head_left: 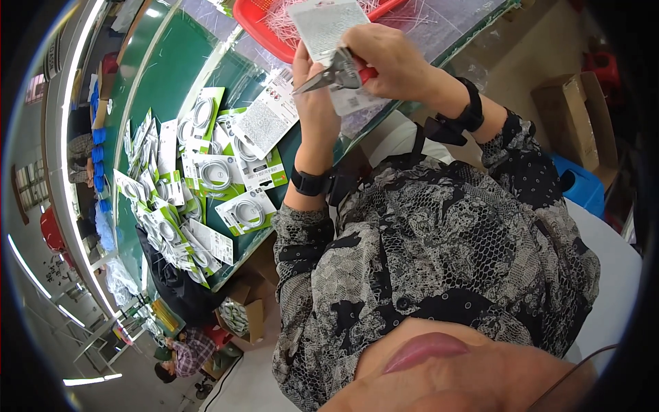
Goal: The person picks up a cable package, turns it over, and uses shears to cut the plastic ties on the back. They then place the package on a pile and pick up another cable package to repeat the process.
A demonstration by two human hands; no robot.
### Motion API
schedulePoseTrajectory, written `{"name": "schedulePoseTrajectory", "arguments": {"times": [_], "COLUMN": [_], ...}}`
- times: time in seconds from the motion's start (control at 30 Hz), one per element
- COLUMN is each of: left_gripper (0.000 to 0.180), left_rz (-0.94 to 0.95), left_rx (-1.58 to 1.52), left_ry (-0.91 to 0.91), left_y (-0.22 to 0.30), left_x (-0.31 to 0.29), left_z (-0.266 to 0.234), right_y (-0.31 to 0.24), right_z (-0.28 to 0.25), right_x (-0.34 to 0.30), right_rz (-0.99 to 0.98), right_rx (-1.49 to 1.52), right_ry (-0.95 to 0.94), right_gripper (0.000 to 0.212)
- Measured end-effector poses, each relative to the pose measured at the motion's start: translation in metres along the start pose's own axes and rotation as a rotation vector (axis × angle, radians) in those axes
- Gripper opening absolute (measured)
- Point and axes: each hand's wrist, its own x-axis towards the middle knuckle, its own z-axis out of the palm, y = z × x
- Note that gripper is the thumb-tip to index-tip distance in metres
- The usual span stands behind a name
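Note:
My left hand [317, 93] grips a white package card [331, 31], its back with fine print facing up. In my right hand [398, 62] is a pair of cutting pliers [344, 67] with red handles. Their pointed jaws extend left across my left hand, in front of the card. Below the card, a paler piece of packaging [353, 101] shows under the pliers; I cannot tell if it belongs to the same package. To the left of my hands lie many packaged cables [216, 173], white coils on green and white cards, in a loose heap.
A red plastic basket [257, 31] of thin clear strips stands just beyond my hands on the green table [165, 69]. Loose strips [429, 27] lie beside it. Cardboard boxes [573, 117] and a blue container [580, 187] are at the right. Another person [189, 351] sits at the lower left.

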Motion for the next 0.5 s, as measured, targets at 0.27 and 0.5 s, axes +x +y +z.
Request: {"name": "schedulePoseTrajectory", "arguments": {"times": [0.27, 0.5], "left_gripper": [0.043, 0.048], "left_rz": [0.003, 0.004], "left_rx": [0.145, -0.172], "left_ry": [-0.069, 0.091], "left_y": [-0.01, 0.013], "left_x": [0.003, 0.003], "left_z": [-0.017, -0.026], "right_y": [0.017, 0.03], "right_z": [0.018, -0.042], "right_x": [-0.004, -0.01], "right_rz": [0.109, -0.199], "right_rx": [0.119, 0.439], "right_ry": [-0.049, 0.148], "right_gripper": [0.031, 0.046]}}
